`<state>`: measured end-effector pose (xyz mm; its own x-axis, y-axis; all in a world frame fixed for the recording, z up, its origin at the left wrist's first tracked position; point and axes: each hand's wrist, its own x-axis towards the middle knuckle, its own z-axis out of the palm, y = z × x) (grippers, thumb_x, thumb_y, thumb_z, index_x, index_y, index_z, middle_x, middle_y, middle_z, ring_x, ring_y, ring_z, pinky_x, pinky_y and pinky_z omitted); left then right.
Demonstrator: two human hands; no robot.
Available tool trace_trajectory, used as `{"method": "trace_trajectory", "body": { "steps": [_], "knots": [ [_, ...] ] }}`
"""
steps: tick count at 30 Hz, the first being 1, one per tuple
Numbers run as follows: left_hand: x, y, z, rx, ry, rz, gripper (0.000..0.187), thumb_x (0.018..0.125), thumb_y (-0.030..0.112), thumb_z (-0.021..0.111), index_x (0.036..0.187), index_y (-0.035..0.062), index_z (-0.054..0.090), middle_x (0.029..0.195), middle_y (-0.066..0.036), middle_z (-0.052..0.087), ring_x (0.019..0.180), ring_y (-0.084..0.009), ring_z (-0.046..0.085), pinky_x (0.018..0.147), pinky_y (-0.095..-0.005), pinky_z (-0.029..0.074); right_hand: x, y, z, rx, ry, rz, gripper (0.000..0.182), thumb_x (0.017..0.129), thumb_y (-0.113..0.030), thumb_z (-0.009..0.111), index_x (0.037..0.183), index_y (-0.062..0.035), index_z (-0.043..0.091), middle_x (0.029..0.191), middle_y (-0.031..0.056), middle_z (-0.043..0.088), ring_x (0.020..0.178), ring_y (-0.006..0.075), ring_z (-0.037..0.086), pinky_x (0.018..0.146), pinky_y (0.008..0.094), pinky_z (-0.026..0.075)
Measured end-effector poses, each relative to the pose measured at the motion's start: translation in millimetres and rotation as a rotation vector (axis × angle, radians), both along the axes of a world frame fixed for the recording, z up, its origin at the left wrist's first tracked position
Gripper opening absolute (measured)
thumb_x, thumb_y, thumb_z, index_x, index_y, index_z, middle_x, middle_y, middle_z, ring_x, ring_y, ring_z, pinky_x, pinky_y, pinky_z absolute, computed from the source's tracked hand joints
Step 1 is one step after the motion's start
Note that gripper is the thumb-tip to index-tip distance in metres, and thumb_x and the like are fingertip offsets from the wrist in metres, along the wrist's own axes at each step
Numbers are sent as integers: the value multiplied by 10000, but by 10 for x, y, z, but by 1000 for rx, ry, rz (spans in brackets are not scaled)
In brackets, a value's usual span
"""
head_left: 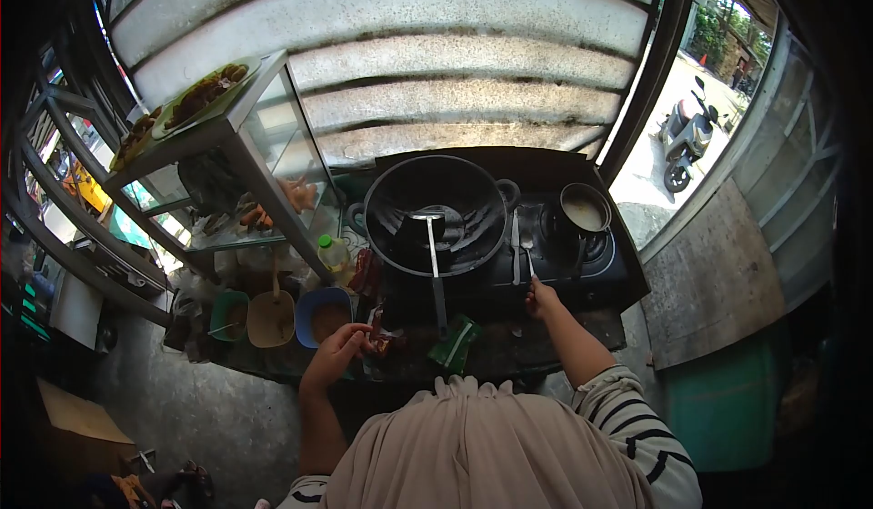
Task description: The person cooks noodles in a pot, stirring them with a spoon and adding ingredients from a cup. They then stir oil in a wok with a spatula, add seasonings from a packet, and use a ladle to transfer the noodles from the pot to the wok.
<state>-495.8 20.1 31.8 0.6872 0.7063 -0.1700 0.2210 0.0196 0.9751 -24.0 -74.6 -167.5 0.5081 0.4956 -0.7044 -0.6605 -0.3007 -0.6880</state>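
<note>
My right hand [543, 301] is closed around the handle of a metal spoon [529, 251], whose bowl rests on the black stove top. Just left of the spoon lies a knife [516, 247]. My left hand [342, 351] is at the counter's front edge, fingers pinched on a small red packet [382, 340]. A green packet [455, 345] lies between my hands. Behind them sits a large black wok [391, 182] with a spatula [433, 259] in it, its handle pointing toward me.
A small pot [585, 209] stands on the right burner. Left of the wok are a bottle [333, 254] and a blue bowl [316, 296], beige bowl [270, 318] and green bowl [230, 306]. A glass case [264, 136] bears a plate of food [205, 97].
</note>
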Motion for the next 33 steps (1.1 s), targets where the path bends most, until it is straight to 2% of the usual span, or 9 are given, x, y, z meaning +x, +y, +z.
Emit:
{"method": "trace_trajectory", "body": {
  "steps": [6,8,12,15,18,20,24,28,33],
  "knots": [
    [81,16,-21,6,36,6,317,973,281,474,1134,22,562,843,-18,611,813,-82,558,744,-226,445,-190,-170,229,-53,78,-72,208,889,-371,589,829,-174,561,609,-41,447,547,117,485,529,283,400],
    [144,7,24,27,23,60,305,971,271,479,1121,21,569,832,-17,606,795,-79,551,736,-223,441,-225,-246,260,81,232,-145,154,876,-335,599,842,-185,606,617,-56,466,595,107,507,578,302,393],
    [143,64,-55,81,-71,205,257,972,241,476,1081,35,586,814,-13,592,729,-69,517,682,-213,414,-303,-537,141,152,269,-229,162,860,-359,620,819,-202,623,626,-70,484,629,94,514,587,300,388],
    [121,116,-197,51,-140,291,224,967,221,488,1051,41,591,787,6,572,707,-53,499,653,-198,398,-452,-902,-30,133,231,-228,164,846,-371,647,799,-218,610,624,-54,461,646,103,497,584,299,368],
    [150,106,-246,56,-152,345,197,963,201,493,1029,47,596,775,17,561,688,-40,484,635,-190,386,-558,-1294,-298,-27,250,-222,104,884,-342,600,882,-251,651,620,-79,476,606,93,480,588,297,379],
    [189,86,-286,30,-146,349,192,962,197,494,1028,50,598,771,19,560,684,-39,483,635,-189,385,-592,-1533,-401,-122,438,-428,93,901,-316,574,946,-286,650,647,-74,475,618,108,472,596,300,376],
    [314,67,-331,-12,-121,320,182,960,191,494,1023,58,600,758,27,557,670,-35,478,628,-186,379,-426,-1814,-692,-177,273,-459,148,887,-288,572,1022,-313,627,739,-64,498,669,115,489,609,310,387],
    [498,97,-345,-54,-167,248,186,958,185,500,1023,41,597,760,23,555,687,-34,486,641,-189,391,-236,-1891,-487,-91,254,-491,186,867,-217,571,1025,-290,637,745,-57,506,681,119,496,625,309,398],
    [733,126,-316,-119,-189,223,188,960,186,499,1036,44,597,753,21,550,662,-26,462,597,-171,360,-163,-1912,-362,-57,262,-543,177,864,-214,572,1015,-274,640,745,-57,509,674,119,491,629,311,398]
  ]
}}
